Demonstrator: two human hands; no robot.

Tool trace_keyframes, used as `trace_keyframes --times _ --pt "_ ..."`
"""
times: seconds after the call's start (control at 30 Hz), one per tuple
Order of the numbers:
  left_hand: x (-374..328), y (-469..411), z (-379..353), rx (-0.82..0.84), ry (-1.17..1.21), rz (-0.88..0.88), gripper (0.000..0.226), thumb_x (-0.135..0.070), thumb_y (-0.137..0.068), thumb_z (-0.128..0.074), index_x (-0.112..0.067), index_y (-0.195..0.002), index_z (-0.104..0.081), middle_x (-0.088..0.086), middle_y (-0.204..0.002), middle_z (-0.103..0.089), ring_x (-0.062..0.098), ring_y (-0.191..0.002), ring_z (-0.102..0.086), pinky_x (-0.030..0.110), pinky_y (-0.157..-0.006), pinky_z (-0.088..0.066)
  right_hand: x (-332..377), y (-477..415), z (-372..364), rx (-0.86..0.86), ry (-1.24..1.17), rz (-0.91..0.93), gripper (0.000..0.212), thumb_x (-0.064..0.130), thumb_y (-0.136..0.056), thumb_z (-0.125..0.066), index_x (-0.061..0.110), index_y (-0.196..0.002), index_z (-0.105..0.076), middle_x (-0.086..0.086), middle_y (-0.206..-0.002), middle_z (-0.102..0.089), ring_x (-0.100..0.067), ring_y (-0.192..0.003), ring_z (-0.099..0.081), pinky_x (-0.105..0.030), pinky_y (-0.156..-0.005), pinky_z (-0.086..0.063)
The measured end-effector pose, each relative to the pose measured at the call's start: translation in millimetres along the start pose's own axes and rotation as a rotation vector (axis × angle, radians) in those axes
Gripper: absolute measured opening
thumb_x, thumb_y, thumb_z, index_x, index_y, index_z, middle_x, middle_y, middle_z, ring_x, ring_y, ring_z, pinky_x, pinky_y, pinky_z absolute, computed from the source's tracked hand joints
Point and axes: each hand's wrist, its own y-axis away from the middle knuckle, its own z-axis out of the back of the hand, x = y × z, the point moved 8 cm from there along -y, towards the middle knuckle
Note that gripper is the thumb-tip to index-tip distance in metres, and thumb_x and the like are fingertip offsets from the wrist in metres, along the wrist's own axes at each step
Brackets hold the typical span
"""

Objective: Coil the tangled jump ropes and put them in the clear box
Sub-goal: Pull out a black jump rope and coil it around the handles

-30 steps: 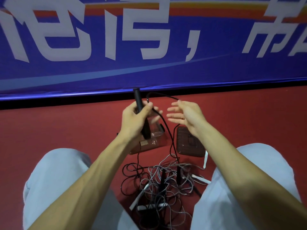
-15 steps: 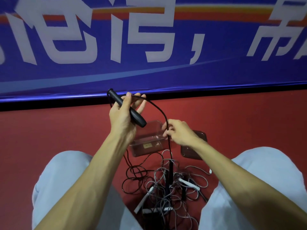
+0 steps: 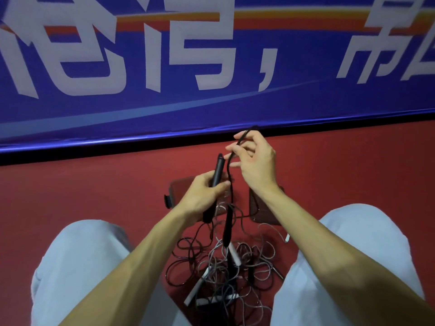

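Note:
My left hand grips a black jump-rope handle held nearly upright above the clear box. Higher and to the right, my right hand pinches the black cord of the same rope and lifts a loop of it. The cord runs down to a second black handle hanging above the pile. A tangle of grey and black ropes with white handles lies on the red floor between my knees. My left hand hides much of the box.
The box lid lies on the red floor to the right of the box, partly under my right wrist. A blue banner wall closes the space just behind. My knees in light trousers flank the pile.
My right hand rose from beside the box to above the left hand, drawing the black cord up. The left hand dropped lower and turned the handle from slanted to nearly upright.

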Motion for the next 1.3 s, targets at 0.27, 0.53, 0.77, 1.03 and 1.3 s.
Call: trace_keyframes --times 0.27,0.53,0.77,1.03,1.3 --pt "-3 -1 -2 -0.069 0.066 -0.009 0.01 -0.001 -0.096 -0.054 -0.006 -0.088 -0.057 -0.005 -0.063 -0.066 0.005 -0.059 -0.063 0.026 -0.064 -0.054 -16 -8 4 0.051 -0.052 -0.108 0.013 -0.001 -0.092 -0.055 0.009 -0.101 -0.052 -0.007 -0.079 -0.068 -0.017 -0.067 -0.071 -0.031 -0.055 -0.058" --pt "-20 -2 23 -0.228 0.503 0.001 0.006 -0.004 -0.096 -0.054 -0.005 -0.091 -0.056 0.005 -0.071 -0.064 0.021 -0.072 -0.072 0.031 -0.057 -0.06 -60 7 -6 0.261 0.054 -0.569 0.027 0.014 -0.103 -0.035 0.002 -0.113 -0.056 -0.016 -0.099 -0.067 -0.022 -0.075 -0.063 -0.029 -0.067 -0.054" --pt "-41 3 57 -0.291 0.779 -0.105 0.009 -0.003 -0.097 -0.053 -0.005 -0.089 -0.057 0.008 -0.077 -0.066 0.027 -0.083 -0.073 0.034 -0.07 -0.061 -57 37 -40 0.683 0.205 -0.502 0.023 0.011 -0.098 -0.04 0.01 -0.1 -0.064 -0.009 -0.092 -0.059 -0.017 -0.086 -0.054 -0.027 -0.071 -0.044" --pt "-41 4 64 -0.302 0.759 -0.127 0.003 -0.005 -0.097 -0.054 -0.004 -0.094 -0.056 0.011 -0.084 -0.066 0.029 -0.087 -0.073 0.034 -0.071 -0.06 -43 26 -40 0.584 0.189 -0.251 0.006 0.009 -0.093 -0.06 0.009 -0.093 -0.066 0.0 -0.08 -0.065 -0.013 -0.078 -0.062 -0.044 -0.077 -0.057" --pt "-19 -4 59 -0.357 0.388 -0.084 0.006 -0.015 -0.098 -0.055 -0.011 -0.095 -0.059 0.011 -0.097 -0.07 0.022 -0.087 -0.071 0.033 -0.08 -0.058 -36 4 -10 0.252 0.129 -0.247 0.014 0.003 -0.083 -0.071 0.016 -0.081 -0.074 0.0 -0.073 -0.069 -0.015 -0.071 -0.066 -0.037 -0.075 -0.059"
